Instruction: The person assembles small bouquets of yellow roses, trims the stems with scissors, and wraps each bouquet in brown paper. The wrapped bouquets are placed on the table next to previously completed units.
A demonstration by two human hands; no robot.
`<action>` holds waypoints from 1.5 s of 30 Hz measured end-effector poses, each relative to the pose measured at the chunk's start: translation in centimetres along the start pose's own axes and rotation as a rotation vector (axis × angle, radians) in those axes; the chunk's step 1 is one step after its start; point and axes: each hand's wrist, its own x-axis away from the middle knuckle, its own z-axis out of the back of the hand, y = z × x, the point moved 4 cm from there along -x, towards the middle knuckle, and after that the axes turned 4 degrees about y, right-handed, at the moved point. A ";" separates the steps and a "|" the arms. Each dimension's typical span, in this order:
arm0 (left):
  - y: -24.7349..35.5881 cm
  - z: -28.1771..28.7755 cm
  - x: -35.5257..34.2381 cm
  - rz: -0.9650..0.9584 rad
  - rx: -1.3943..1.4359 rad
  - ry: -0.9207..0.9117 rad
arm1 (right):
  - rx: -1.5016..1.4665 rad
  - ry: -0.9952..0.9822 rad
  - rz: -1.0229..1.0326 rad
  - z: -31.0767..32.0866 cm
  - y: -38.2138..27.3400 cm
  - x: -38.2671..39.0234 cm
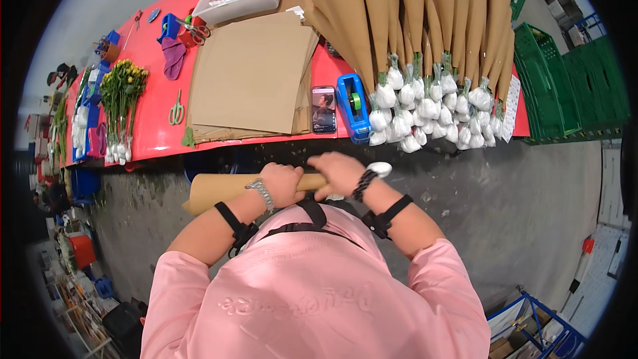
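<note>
Here, paper-wrapped bundle crosswise, both hands' grip near its narrow end.

Brown paper cone held crosswise at the chest

The paper cone is plain brown wrapping paper rolled into a long taper. It lies almost level, wide open end pointing to the person's left, narrow end to the right with a white wrapped tip showing there. Both fists close round its narrow half, in front of the desk edge.
</note>
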 end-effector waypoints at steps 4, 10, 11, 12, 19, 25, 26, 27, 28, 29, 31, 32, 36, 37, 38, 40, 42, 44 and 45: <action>-2.7 0.8 3.7 0.165 0.070 0.018 | -0.168 0.409 -0.661 5.9 10.1 0.3; -4.1 2.5 8.1 0.353 0.163 0.099 | 0.106 0.407 -0.950 3.2 14.6 -0.5; -4.1 2.5 8.5 0.376 0.173 0.106 | 0.122 0.421 -0.969 3.1 14.6 -0.8; -4.2 2.8 8.7 0.397 0.181 0.112 | 0.084 0.477 -0.928 3.0 14.5 -0.9; -5.9 2.6 10.0 0.489 0.385 0.158 | 0.214 0.512 -0.677 3.7 8.2 3.7; -6.7 3.2 8.8 0.418 0.791 0.091 | 0.206 0.448 -0.858 0.5 12.0 6.0; -7.0 3.0 8.5 0.408 0.810 0.091 | 0.245 0.381 -0.908 1.2 12.0 5.2; -7.1 3.0 8.4 0.398 0.828 0.091 | 0.283 0.313 -0.957 1.8 12.3 4.6; -7.1 3.6 7.8 0.392 0.836 0.086 | 0.403 0.152 -1.000 1.9 13.8 4.7; -7.0 4.1 7.6 0.397 0.852 0.084 | 0.399 0.075 -1.028 2.4 14.0 5.0; -6.7 5.1 7.1 0.391 0.859 0.087 | 0.424 -0.013 -0.968 2.8 14.0 5.7; -6.7 5.5 6.9 0.388 0.857 0.101 | 0.285 0.034 -0.830 3.7 11.6 4.7; -5.1 7.4 5.5 0.344 0.734 0.206 | -0.545 0.303 -0.446 4.7 0.2 0.6; -4.6 7.4 5.1 0.349 0.704 0.241 | -0.670 0.302 -0.398 5.0 -2.7 -0.5; -4.2 7.3 4.8 0.351 0.673 0.278 | -0.767 0.284 -0.363 5.8 -5.6 -1.7; -2.6 8.7 4.1 0.388 0.626 0.268 | -0.784 0.274 -0.365 5.3 -7.1 -2.8; -0.6 10.6 4.2 0.379 0.522 0.320 | -0.726 0.277 -0.390 4.9 -6.9 -3.4; 0.5 11.8 4.5 0.389 0.414 0.334 | -0.672 0.289 -0.417 4.4 -6.5 -3.6; 0.4 11.7 4.6 0.376 0.441 0.321 | -0.648 0.283 -0.443 4.3 -6.4 -3.4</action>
